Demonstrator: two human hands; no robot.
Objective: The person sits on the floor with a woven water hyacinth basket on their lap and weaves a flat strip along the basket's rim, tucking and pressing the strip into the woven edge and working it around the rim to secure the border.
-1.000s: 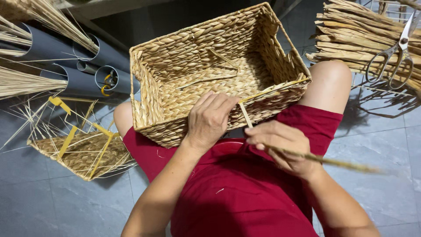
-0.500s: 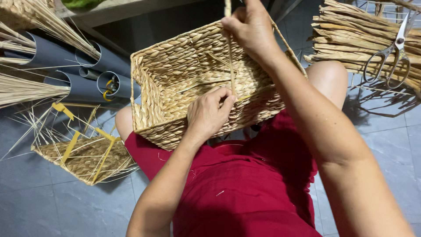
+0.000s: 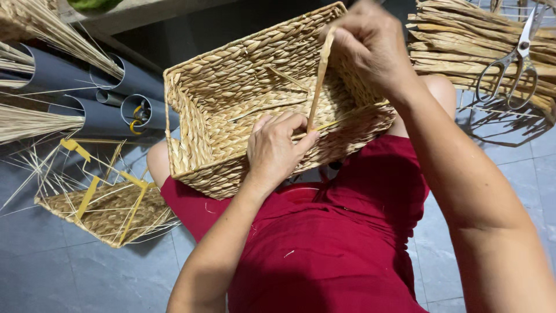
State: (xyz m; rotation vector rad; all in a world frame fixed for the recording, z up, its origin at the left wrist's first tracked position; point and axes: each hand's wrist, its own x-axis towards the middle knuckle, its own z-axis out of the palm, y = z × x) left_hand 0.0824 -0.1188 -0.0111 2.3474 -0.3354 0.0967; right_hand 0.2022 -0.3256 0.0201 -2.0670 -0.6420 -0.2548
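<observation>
one woven basket (image 3: pixel 231 110), one scissors (image 3: pixel 512 64), three pipes (image 3: pixel 87 113)

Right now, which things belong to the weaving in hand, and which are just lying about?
In hand:
rectangular woven straw basket
flat tan fibre strand
left hand, on the near rim
right hand, pulling the strand up

Lying about:
metal scissors
bundle of dried fibre
grey pipes
yellow-framed woven base

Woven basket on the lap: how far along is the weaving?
Done: the woven basket has its base and four walls plaited. In hand: the right hand pulls a fibre strand up taut from the near rim, where the left hand presses. Left: the strand's end is loose, not tucked.
</observation>
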